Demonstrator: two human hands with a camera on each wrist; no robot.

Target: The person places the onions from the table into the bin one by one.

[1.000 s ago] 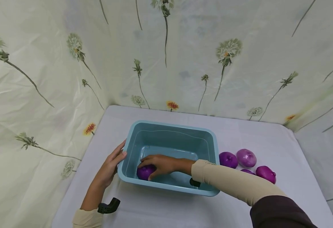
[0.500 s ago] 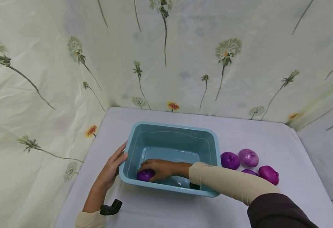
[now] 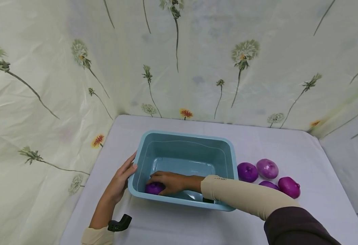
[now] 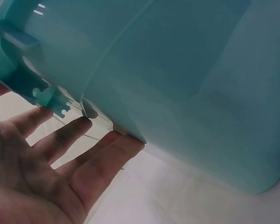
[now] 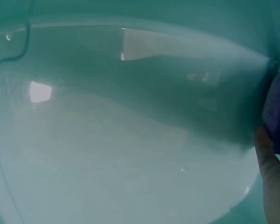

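The right hand [image 3: 173,182] grasps a purple onion [image 3: 153,189], apparently imitation, inside the light-blue basin [image 3: 182,202] at its near left corner. The left hand [image 3: 119,181], fingers extended, touches the left end. Grip pressure should be light, with the basin braced against sliding.

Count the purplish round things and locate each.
5. The held one is under the right hand in the blue basin. To the basin's right lie a dark purple one, a pale one, a magenta one and a partly covered one. The right sleeve may hide more.
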